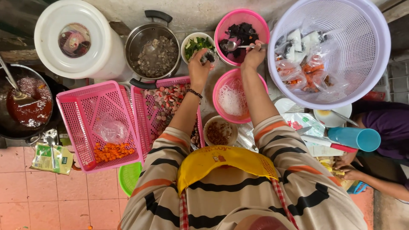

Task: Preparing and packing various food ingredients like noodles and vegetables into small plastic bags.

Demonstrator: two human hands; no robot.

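Note:
My left hand (199, 64) holds a small clear plastic bag (208, 56) with dark food in it, raised between the white bowl of chopped greens (196, 44) and a pink bowl of dark pieces (242, 35). My right hand (254, 54) grips the handle of a metal spoon (233, 45) whose bowl rests in the dark pieces. Below both hands sits a pink strainer bowl of white noodles (232, 99). A bracelet of dark beads circles my left wrist.
A steel pot of brown slices (154, 51), pink baskets with sliced sausage (164, 102) and orange pieces (111, 151), a lilac basket of filled bags (330, 51), a wok of red sauce (26, 102), a white bucket (74, 40). Another person's hands (347, 168) work at right.

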